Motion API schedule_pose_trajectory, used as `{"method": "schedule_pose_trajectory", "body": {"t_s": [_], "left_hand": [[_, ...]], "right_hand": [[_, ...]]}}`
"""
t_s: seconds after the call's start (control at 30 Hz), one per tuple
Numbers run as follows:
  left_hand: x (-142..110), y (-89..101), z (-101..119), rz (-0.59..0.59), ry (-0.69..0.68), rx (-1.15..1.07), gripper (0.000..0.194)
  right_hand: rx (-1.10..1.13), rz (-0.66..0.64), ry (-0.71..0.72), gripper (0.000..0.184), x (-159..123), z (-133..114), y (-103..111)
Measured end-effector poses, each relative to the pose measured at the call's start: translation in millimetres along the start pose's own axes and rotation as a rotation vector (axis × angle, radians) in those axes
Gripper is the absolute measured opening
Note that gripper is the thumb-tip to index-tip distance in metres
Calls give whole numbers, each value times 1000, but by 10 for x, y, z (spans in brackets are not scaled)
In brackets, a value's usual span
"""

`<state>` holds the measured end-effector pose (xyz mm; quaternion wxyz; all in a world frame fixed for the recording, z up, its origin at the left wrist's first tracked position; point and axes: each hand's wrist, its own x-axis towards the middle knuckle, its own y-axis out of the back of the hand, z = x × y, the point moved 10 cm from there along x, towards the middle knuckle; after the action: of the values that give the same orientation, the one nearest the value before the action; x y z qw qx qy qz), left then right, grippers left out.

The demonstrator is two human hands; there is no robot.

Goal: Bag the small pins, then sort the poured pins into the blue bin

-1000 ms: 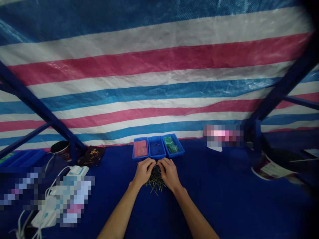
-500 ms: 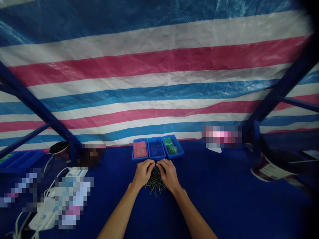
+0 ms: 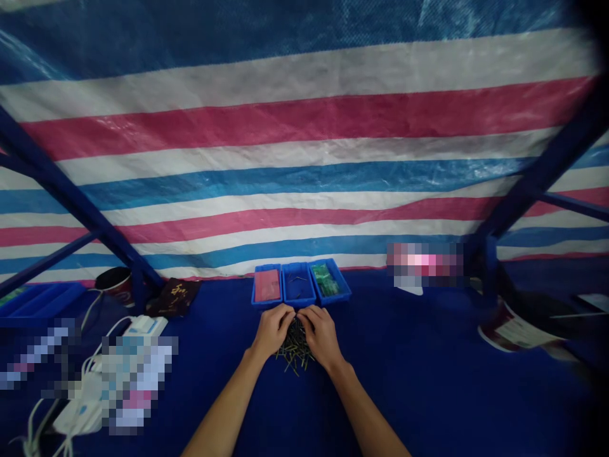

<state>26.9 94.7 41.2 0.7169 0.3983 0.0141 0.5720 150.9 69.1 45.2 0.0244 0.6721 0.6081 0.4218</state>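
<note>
My left hand (image 3: 275,327) and my right hand (image 3: 320,330) meet almost fingertip to fingertip, fingers curled and pinched. Whatever sits between the fingertips is too small to make out. Under and between them lies a pile of thin, dark, stick-like pieces (image 3: 295,355), possibly screws or nails, on the blue tabletop. Just beyond my fingers stand three blue bins side by side. The left bin (image 3: 267,304) holds pink packets (image 3: 267,285), the middle bin (image 3: 299,301) a few thin dark pieces, and the right bin (image 3: 343,293) green packets (image 3: 326,281).
On the left are a white power strip (image 3: 80,406) with cables, a dark brown packet (image 3: 175,297) and a dark cup (image 3: 115,285). A tub (image 3: 516,324) stands at right. Blue frame posts (image 3: 514,184) flank the table (image 3: 404,368), with a striped tarp (image 3: 304,171) behind.
Both hands stay pinched together over the pile, with only slight finger movement. The camera view has shifted a little.
</note>
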Motion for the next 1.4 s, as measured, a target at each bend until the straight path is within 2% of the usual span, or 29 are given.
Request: {"method": "schedule_pose_trajectory", "body": {"t_s": [0.1, 0.27, 0.6, 0.77, 1.4], "left_hand": [[-5, -9, -15, -13, 5, -8, 27], [-1, 19, -25, 0, 14, -18, 30], [13, 21, 15, 7, -4, -20, 26], [11, 24, 1, 5, 12, -22, 27], [17, 7, -68, 13, 45, -18, 28]], "right_hand": [[-4, -17, -18, 25, 1, -3, -8], [31, -8, -24, 17, -5, 1, -10], [22, -2, -41, 26, -13, 46, -27], [72, 32, -29, 16, -22, 34, -2], [43, 83, -4, 17, -15, 24, 49]]}}
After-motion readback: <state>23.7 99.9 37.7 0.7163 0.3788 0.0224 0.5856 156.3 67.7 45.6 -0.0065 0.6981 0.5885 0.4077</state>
